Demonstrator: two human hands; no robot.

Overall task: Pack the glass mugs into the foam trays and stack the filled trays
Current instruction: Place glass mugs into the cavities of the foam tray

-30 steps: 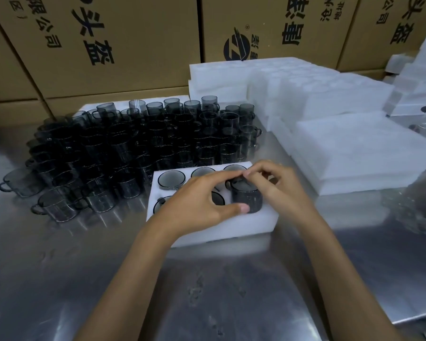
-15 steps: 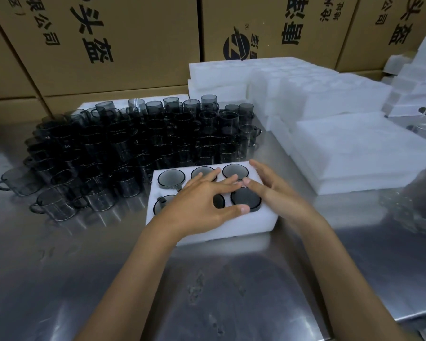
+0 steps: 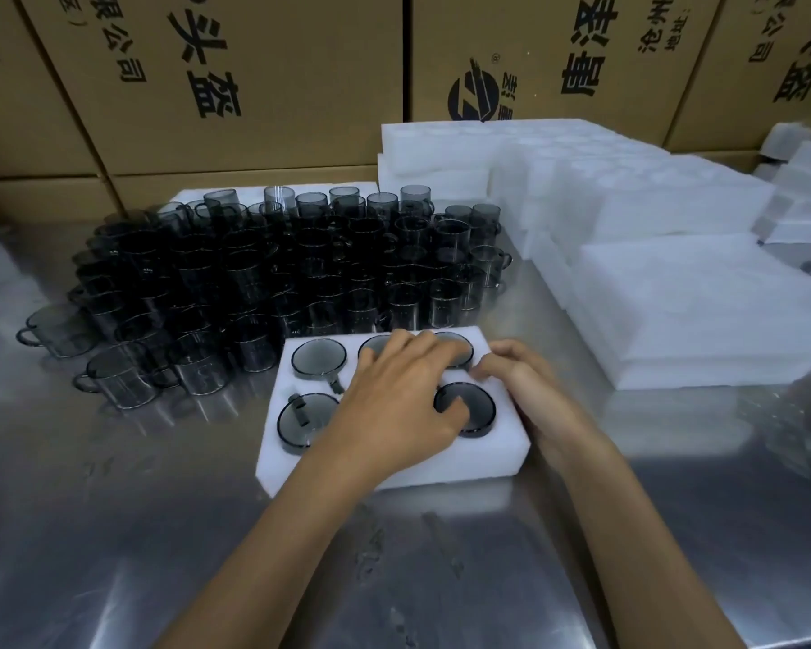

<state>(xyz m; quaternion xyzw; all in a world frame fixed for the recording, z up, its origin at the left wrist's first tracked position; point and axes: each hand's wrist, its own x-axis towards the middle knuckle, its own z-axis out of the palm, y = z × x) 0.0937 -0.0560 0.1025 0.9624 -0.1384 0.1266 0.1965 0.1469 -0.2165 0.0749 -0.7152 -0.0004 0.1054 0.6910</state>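
Observation:
A white foam tray (image 3: 445, 461) lies on the steel table in front of me, its round pockets filled with smoky grey glass mugs set upside down. My left hand (image 3: 394, 405) lies flat across the tray's middle, fingers spread over the back-row mugs, thumb touching the front-right mug (image 3: 476, 407). My right hand (image 3: 530, 391) rests at the tray's right edge, fingers curled against the foam. The back-left mug (image 3: 318, 359) and the front-left mug (image 3: 300, 419) are uncovered. A large cluster of loose mugs (image 3: 272, 278) stands behind and to the left.
Stacks of white foam trays (image 3: 689, 292) fill the right and back of the steel table (image 3: 113, 531). Brown cardboard cartons (image 3: 235, 77) form a wall behind. A flat foam sheet (image 3: 347, 187) lies under the far mugs.
The front-right mug, held above its pocket a second ago, now sits pushed down in the foam. My left hand has flattened over the tray and my right hand has slid to the tray's right edge.

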